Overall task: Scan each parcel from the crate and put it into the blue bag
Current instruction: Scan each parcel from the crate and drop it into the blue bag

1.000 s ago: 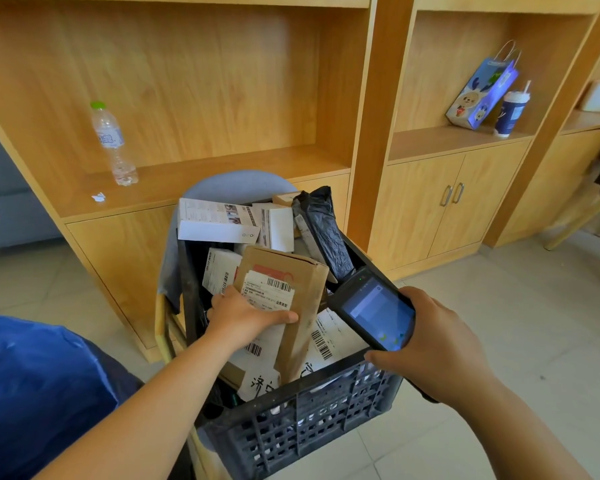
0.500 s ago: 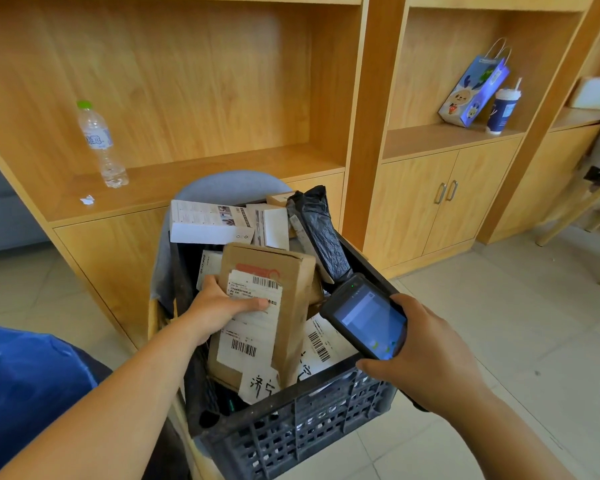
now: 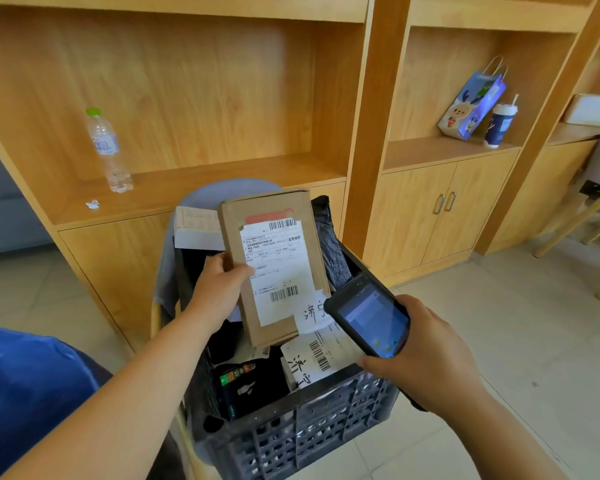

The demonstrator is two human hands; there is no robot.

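The left hand (image 3: 219,292) pinches a cardboard parcel (image 3: 274,265) by its nine o'clock edge, with the thumb pressed across the front onto the white label and the fingers hidden behind. The parcel is held upright above the crate (image 3: 291,438), leaning slightly, its two barcodes facing the camera.

At the parcel's four o'clock, the right hand (image 3: 426,355) is curled round a black scanner (image 3: 371,317) with its fingers along the underside. The lit blue screen faces up and the top end points toward ten o'clock, at the parcel's lower corner. The two overlap in view, and I cannot tell if they touch.

Below, at six o'clock, the dark lattice crate holds more parcels. A white-labelled packet (image 3: 319,355) lies flat under the scanner, a black plastic pouch (image 3: 329,244) stands at the far rim, and a white box (image 3: 196,226) is at the back left. A grey chair back (image 3: 222,190) rises behind the crate.

The blue bag (image 3: 25,393) fills the frame's eight o'clock corner, well apart from the parcel. On the wooden shelf, a water bottle (image 3: 108,150) stands at ten o'clock. A gift bag (image 3: 471,102) and a cup (image 3: 499,124) stand at two o'clock.
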